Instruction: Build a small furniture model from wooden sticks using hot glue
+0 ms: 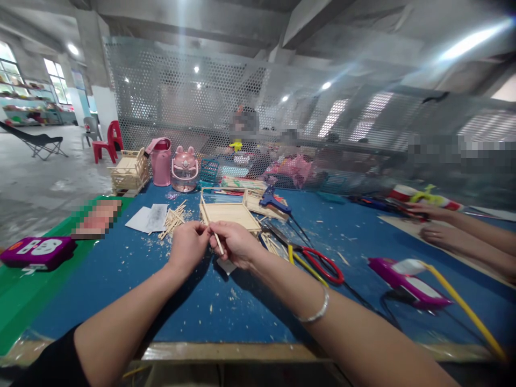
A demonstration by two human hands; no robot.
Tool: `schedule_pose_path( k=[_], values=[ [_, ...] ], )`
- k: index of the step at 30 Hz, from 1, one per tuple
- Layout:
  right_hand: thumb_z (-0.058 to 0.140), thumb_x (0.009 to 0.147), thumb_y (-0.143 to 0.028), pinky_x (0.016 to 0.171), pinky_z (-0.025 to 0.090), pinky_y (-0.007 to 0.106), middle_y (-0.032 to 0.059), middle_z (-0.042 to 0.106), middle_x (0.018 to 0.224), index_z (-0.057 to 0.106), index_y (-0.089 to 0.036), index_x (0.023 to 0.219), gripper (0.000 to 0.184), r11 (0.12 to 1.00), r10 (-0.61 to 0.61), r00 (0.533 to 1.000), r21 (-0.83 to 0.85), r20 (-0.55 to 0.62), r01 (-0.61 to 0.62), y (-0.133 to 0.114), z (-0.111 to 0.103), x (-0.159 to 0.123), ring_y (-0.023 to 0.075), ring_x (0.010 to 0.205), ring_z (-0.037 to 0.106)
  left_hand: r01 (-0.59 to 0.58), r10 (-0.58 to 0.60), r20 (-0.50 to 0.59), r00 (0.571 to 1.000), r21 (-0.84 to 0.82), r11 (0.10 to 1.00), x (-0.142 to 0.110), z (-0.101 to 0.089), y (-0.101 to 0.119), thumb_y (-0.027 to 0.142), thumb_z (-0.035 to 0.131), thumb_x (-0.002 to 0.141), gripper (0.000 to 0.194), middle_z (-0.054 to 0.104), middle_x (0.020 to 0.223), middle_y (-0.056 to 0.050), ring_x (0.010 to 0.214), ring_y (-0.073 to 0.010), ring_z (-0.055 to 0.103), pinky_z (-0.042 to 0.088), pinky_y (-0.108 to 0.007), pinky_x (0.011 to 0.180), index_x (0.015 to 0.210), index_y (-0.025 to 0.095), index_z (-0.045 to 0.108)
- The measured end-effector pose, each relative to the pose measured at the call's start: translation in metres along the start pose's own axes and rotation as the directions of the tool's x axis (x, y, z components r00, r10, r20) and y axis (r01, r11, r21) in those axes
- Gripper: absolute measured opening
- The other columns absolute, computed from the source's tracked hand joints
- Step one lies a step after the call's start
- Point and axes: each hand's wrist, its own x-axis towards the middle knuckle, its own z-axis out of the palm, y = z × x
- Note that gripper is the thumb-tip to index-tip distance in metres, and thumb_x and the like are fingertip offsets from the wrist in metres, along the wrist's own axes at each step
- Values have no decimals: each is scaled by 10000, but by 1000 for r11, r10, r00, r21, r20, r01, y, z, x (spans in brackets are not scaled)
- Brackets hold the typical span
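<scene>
Both my hands meet over the middle of the blue table mat [201,301]. My left hand [187,244] is closed in a pinch on the upper part of a thin wooden stick [215,238]. My right hand [235,243] is closed round the same stick, whose lower end pokes out below the fingers. A silver bracelet [316,312] sits on my right wrist. Just behind the hands lies a flat panel of glued wooden sticks [229,213]. A loose heap of sticks [172,220] lies to its left.
Red-handled scissors [322,263] and a blue glue gun [274,203] lie to the right, a purple glue gun [407,279] with yellow cord further right. Another person's hands [433,226] rest at the right edge. A stick house [129,171], pink bottles [161,160] and a purple case [38,251] stand left.
</scene>
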Motion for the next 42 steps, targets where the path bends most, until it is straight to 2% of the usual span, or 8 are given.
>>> schedule_pose_path(
  k=[6,9,11,14,18,26,31,42],
  values=[
    [369,845,-200,258,222,157,-64,430,369,458,-158,589,274,998,13,1000,-64,-16,-14,0,-1,-3,43,247,311,-7,7,-9,1000,10,1000,0,0,0,257,535,736,202,655,600,-31,546,-115,547,363,-215,547,633,144,667],
    [380,829,-244,305,239,188,-73,407,376,439,-179,603,242,955,-65,991,-295,-117,27,-4,-11,-7,56,261,289,-25,26,-34,999,44,999,0,1,-1,269,541,729,197,656,601,-25,552,-118,550,363,-221,555,633,152,667],
    [417,800,-256,380,295,206,-51,465,422,466,-179,617,204,810,-228,944,-584,-237,49,-8,-22,-7,74,325,369,-32,34,-41,999,50,998,0,2,-2,262,538,726,191,657,607,-20,563,-119,557,371,-224,570,630,156,665],
    [474,745,-238,547,359,234,40,597,572,560,-151,627,170,397,-486,845,-918,-223,-14,-10,-36,-1,135,557,535,-31,32,-38,999,35,999,0,2,-3,261,530,728,197,658,614,-21,570,-122,565,382,-228,580,630,154,663],
    [451,750,-235,623,373,251,127,663,752,643,-116,746,226,127,-482,862,-986,-156,-108,-10,-41,9,192,727,591,-25,27,-43,999,54,998,0,1,-2,266,536,725,195,656,604,-17,561,-122,563,387,-227,575,627,153,662],
    [433,740,-255,567,382,259,161,672,722,688,-99,738,300,45,-279,952,-992,-129,-121,-25,-32,-15,209,687,614,-26,29,-41,999,66,998,0,1,-1,267,544,721,186,648,583,-11,527,-115,541,376,-221,556,623,159,661],
    [439,720,-323,571,401,278,181,676,820,694,-101,858,366,7,-189,961,-978,-204,-206,-30,-31,-6,253,778,621,-27,30,-43,999,66,997,1,1,-1,269,543,717,187,650,592,-11,532,-113,542,374,-213,551,621,156,657],
    [392,756,-294,582,389,275,193,672,853,695,-79,864,387,-19,-170,985,-999,-32,-36,-43,-29,1,238,771,616,-32,36,-43,998,78,996,0,1,-1,285,535,721,201,652,582,-15,527,-120,553,383,-217,547,627,155,657]
  ],
)
